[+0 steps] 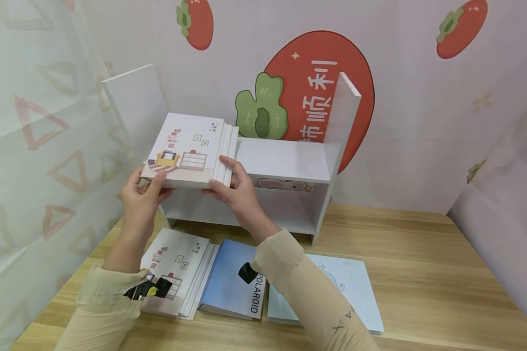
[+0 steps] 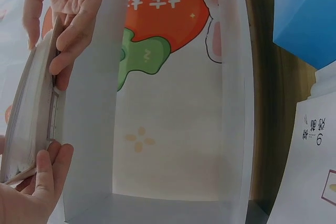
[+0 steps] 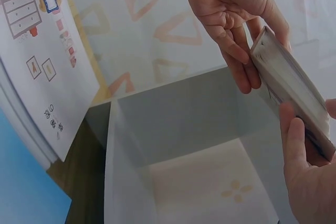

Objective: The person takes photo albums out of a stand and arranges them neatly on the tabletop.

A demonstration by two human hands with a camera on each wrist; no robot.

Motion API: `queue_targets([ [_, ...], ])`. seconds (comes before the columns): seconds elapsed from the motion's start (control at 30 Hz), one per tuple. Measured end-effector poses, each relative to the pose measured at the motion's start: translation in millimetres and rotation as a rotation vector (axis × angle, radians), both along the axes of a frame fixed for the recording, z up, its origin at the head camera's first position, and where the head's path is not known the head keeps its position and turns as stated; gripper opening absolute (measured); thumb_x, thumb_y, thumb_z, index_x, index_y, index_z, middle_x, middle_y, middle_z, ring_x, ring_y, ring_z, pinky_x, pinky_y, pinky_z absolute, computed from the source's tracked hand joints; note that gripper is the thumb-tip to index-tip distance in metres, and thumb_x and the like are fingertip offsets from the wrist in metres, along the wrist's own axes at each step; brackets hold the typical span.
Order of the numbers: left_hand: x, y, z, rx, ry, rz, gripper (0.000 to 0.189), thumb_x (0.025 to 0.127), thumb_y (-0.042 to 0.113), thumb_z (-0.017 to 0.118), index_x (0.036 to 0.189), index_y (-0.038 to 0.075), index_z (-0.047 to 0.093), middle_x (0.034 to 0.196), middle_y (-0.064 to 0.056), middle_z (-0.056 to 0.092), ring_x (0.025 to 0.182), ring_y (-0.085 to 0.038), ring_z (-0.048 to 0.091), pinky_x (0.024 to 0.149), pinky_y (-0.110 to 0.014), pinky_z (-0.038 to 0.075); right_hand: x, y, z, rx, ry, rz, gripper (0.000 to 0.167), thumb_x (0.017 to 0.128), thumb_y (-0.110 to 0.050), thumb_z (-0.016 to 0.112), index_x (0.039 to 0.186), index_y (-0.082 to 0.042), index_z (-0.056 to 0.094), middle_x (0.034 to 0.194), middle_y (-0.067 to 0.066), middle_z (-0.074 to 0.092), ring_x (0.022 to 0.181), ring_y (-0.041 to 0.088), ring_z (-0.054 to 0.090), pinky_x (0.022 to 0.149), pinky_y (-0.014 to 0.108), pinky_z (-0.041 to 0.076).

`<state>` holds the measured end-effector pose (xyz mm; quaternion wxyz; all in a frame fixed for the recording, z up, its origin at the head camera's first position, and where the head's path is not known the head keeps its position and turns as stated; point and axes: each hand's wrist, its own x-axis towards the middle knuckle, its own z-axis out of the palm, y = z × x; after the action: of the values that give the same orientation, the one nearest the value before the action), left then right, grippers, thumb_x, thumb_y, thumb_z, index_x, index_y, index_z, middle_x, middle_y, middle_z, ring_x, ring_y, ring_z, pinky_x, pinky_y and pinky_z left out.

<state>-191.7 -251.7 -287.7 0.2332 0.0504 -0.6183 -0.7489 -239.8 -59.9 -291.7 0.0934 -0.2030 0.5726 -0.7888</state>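
Both hands hold a white book (image 1: 180, 146) with a drawing of an armchair and a chest of drawers on its cover. It is raised in front of the left part of a white two-tier shelf (image 1: 285, 158). My left hand (image 1: 145, 195) grips the book's near left corner, thumb on the cover and fingers underneath. At the near right corner my right hand (image 1: 234, 190) pinches the stepped right edge. The right wrist view shows the page edges of the held book (image 3: 294, 80) between the two hands.
On the wooden table (image 1: 421, 273) before the shelf lie a similar white book (image 1: 175, 253), a blue book (image 1: 230, 273) marked POLAROID, and a pale blue book (image 1: 355, 282) partly under the right sleeve. Tall side panels (image 1: 344, 112) rise at both shelf ends. A patterned curtain (image 1: 35, 146) hangs left.
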Motion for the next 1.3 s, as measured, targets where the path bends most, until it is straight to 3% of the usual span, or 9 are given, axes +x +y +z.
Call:
queue_targets([
  [0.23,6.4,-4.3,-2.4,-0.027,0.003,-0.085,0.042,0.096,0.019,0.066,0.134,0.016,0.048,0.114,0.005,0.060,0.089,-0.003,0.064,0.074,-0.015,0.057,3.3,3.9,-0.1,0.015,0.030,0.006,0.066,0.094,0.003,0.061,0.151,-0.020,0.038,0.129,0.024,0.059,0.095,0.022,0.072,0.084,0.025,0.056],
  [0.4,10.1,-5.1,-4.1,-0.039,0.009,-0.115,0.048,0.097,0.018,0.064,0.141,0.015,0.043,0.116,0.005,0.059,0.092,-0.002,0.063,0.076,-0.015,0.056,4.3,4.1,-1.1,0.024,0.030,0.013,0.067,0.094,0.006,0.059,0.152,-0.019,0.036,0.132,0.026,0.056,0.099,0.015,0.065,0.084,0.025,0.054],
  [0.6,14.2,-6.6,-5.6,-0.050,0.016,-0.131,0.054,0.096,0.016,0.065,0.145,0.015,0.042,0.115,0.003,0.057,0.086,-0.003,0.065,0.077,-0.015,0.056,5.6,4.6,-3.5,0.021,0.030,0.021,0.068,0.093,0.007,0.059,0.151,-0.020,0.037,0.135,0.025,0.055,0.101,0.014,0.062,0.083,0.024,0.054],
  [0.9,19.0,-8.3,-7.5,-0.021,0.020,-0.141,0.054,0.092,0.011,0.070,0.141,0.016,0.047,0.104,0.005,0.064,0.082,-0.003,0.067,0.076,-0.016,0.057,10.7,10.1,-5.7,0.041,0.055,0.029,0.069,0.092,0.009,0.059,0.151,-0.018,0.035,0.134,0.027,0.056,0.099,0.012,0.061,0.081,0.022,0.052],
  [1.1,23.3,-8.2,-7.2,-0.051,0.012,-0.143,0.072,0.091,0.007,0.070,0.154,0.014,0.035,0.107,0.005,0.061,0.082,-0.003,0.065,0.078,-0.015,0.056,13.4,13.5,-7.6,0.053,0.076,0.033,0.070,0.091,0.008,0.060,0.150,-0.018,0.035,0.134,0.026,0.056,0.100,0.011,0.061,0.079,0.022,0.052],
  [1.3,27.1,-7.4,-8.7,-0.102,0.043,-0.176,0.076,0.092,0.005,0.069,0.156,0.013,0.031,0.108,0.007,0.064,0.083,-0.002,0.065,0.079,-0.015,0.056,16.7,18.6,-8.6,0.072,0.086,0.020,0.070,0.090,0.008,0.060,0.150,-0.017,0.035,0.133,0.026,0.056,0.100,0.012,0.061,0.079,0.022,0.051],
])
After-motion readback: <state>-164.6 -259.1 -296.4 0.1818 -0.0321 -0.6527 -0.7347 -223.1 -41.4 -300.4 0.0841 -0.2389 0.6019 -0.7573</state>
